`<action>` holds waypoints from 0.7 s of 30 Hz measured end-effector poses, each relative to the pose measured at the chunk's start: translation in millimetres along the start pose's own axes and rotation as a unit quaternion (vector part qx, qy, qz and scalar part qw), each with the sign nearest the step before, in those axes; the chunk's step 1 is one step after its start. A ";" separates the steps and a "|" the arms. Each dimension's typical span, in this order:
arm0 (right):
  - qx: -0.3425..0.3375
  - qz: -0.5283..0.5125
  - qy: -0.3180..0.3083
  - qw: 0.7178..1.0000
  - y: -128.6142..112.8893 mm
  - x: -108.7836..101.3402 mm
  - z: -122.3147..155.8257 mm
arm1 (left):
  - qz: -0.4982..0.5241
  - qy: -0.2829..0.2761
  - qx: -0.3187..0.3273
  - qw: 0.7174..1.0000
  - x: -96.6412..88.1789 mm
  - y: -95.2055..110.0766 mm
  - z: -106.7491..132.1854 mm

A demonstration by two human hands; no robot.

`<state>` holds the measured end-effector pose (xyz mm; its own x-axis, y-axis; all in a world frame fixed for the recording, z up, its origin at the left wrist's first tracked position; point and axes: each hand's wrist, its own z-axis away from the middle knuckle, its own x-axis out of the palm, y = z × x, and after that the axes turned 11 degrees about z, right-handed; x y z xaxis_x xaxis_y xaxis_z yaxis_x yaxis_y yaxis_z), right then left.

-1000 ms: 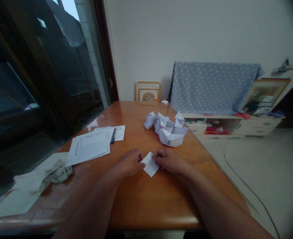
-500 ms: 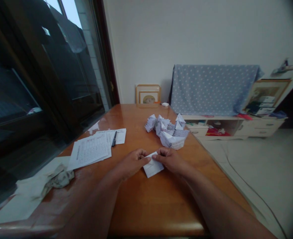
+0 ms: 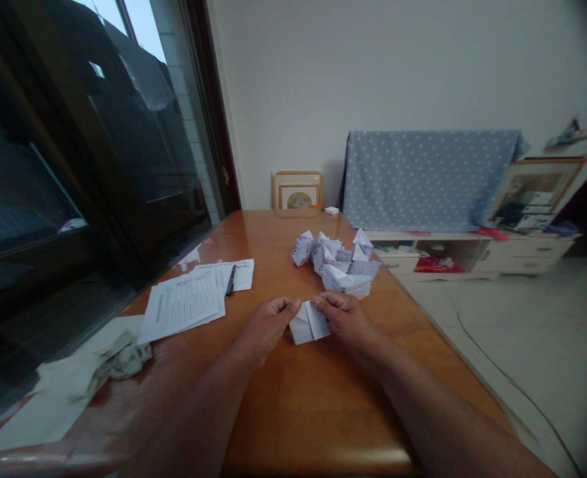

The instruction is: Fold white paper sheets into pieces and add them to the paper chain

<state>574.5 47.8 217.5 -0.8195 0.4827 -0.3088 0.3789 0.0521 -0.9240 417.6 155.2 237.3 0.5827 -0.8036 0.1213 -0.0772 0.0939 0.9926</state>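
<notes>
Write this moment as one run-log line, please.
left hand: holds folded paper | right hand: holds same paper | beyond: folded models | table left: printed sheets, pen

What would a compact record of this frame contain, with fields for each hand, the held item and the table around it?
left hand: pinching the folded paper near its upper left corner
right hand: pinching the same paper near its upper right corner
held item: white, with visible fold lines
beyond the hands: a group of folded paper shapes
table's left side: paper sheets, dark pen, crumpled greyish item
table: brown, glossy
</notes>
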 end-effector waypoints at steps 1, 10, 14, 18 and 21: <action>-0.002 -0.001 0.009 1.000 1.0 0.0 -0.8 | 0.014 0.003 -0.008 1.000 0.9 0.0 0.0; 0.038 -0.009 0.043 0.998 -1.3 4.4 -0.5 | 0.105 -0.002 -0.018 0.994 6.8 -0.3 -0.9; 0.097 -0.025 -0.012 0.995 -9.0 3.0 3.8 | 0.122 0.022 -0.012 0.992 3.1 0.4 -2.6; 0.106 -0.025 -0.080 0.991 -11.1 3.1 5.5 | 0.131 0.047 0.000 0.990 -0.6 -0.4 -4.6; 0.087 -0.011 -0.095 0.992 -9.5 4.9 4.5 | 0.153 0.041 0.016 0.987 -1.3 -1.1 -5.3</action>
<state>565.0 45.7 223.8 -0.8995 0.3083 -0.3095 0.2933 -0.0988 -0.9509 421.2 159.2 236.1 0.5918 -0.6894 0.4177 -0.2848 0.3059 0.9085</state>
